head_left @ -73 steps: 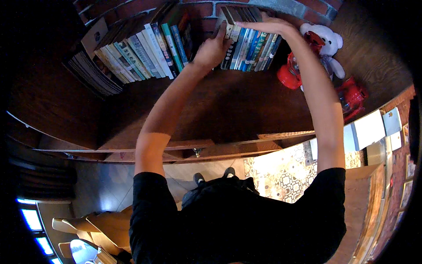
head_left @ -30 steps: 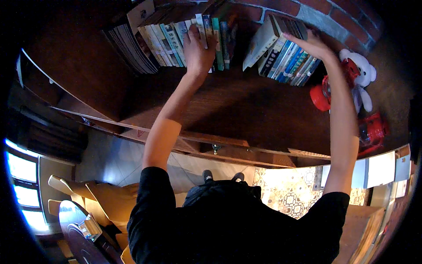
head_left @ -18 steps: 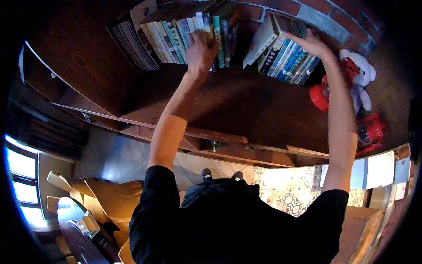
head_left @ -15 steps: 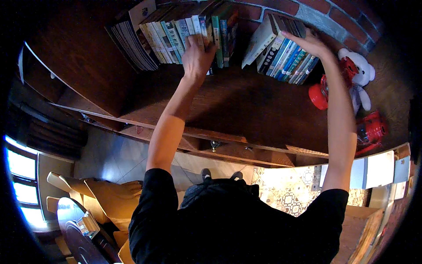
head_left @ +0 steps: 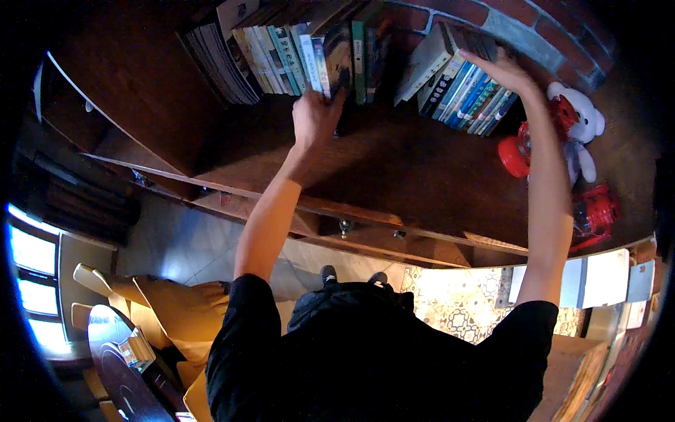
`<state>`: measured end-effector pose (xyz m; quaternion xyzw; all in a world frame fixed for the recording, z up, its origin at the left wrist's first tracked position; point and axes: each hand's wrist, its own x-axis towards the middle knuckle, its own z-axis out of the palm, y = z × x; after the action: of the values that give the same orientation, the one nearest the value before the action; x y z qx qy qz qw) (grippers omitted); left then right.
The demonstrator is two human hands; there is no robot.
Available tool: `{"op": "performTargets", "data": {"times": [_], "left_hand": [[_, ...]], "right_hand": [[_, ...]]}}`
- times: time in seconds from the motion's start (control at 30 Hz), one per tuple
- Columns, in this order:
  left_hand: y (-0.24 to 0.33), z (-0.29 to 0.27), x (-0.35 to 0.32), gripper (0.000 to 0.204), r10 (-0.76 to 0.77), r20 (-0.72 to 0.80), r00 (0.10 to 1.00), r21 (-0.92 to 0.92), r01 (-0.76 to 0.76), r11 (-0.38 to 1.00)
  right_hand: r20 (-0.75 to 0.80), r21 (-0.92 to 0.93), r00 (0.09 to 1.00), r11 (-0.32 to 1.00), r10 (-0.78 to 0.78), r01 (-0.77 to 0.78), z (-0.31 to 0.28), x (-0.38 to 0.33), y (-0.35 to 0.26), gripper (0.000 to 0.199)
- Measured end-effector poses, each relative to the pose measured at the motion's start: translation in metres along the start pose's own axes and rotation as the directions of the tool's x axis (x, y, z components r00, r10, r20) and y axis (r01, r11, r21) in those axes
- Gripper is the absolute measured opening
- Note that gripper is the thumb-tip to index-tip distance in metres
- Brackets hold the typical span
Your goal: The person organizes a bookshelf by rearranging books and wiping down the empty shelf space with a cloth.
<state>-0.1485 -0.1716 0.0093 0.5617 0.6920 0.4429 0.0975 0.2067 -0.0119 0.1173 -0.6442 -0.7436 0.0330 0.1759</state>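
Note:
My left hand [head_left: 314,118] grips the lower end of a dark-covered book [head_left: 337,60] and draws it a little out of the left row of upright books [head_left: 281,49] on the dark wooden cabinet top [head_left: 394,165]. My right hand [head_left: 500,69] lies flat, fingers spread, on top of the leaning right row of books [head_left: 460,77], next to a tilted white-edged book [head_left: 424,63]. A gap separates the two rows.
A red brick wall [head_left: 534,35] backs the shelf. A white teddy bear [head_left: 580,130], a red round toy [head_left: 515,153] and a red toy [head_left: 596,211] stand at the right. Below lie a patterned tile floor [head_left: 464,309], wooden chairs [head_left: 162,302] and a round table [head_left: 119,366].
My left hand has slid down from the book spines and closed on the dark book's lower end, pulling it forward. My right hand stays resting on the right row.

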Motion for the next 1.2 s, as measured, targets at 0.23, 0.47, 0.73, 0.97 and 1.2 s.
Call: {"op": "performTargets", "data": {"times": [0.23, 0.47, 0.73, 0.97, 1.2], "left_hand": [[-0.020, -0.057, -0.074, 0.030, 0.032, -0.373, 0.927, -0.536, -0.243, 0.808], [-0.047, -0.163, -0.104, 0.034, -0.430, 0.374, 0.821, -0.838, 0.498, 0.222], [-0.136, -0.172, -0.074, 0.046, -0.563, 0.456, 0.689, -0.612, 0.702, 0.363], [-0.165, -0.171, -0.042, 0.045, -0.569, 0.315, 0.759, -0.351, 0.650, 0.674], [-0.160, -0.163, -0.045, 0.051, 0.414, -0.045, 0.909, 0.840, -0.190, 0.507]], "right_hand": [[-0.001, 0.049, 1.000, 0.999, 0.001, -0.001, 0.000, -0.009, -0.007, 0.122], [0.067, 0.064, 0.997, 0.997, -0.038, 0.033, -0.020, -0.032, -0.031, 0.119], [0.045, 0.053, 0.998, 0.997, -0.050, 0.048, -0.005, 0.000, -0.004, 0.112], [-0.003, 0.096, 0.998, 0.994, -0.056, 0.056, -0.012, -0.019, -0.020, 0.116], [0.022, 0.073, 0.994, 0.992, -0.105, 0.103, -0.006, -0.009, -0.008, 0.105]]}}
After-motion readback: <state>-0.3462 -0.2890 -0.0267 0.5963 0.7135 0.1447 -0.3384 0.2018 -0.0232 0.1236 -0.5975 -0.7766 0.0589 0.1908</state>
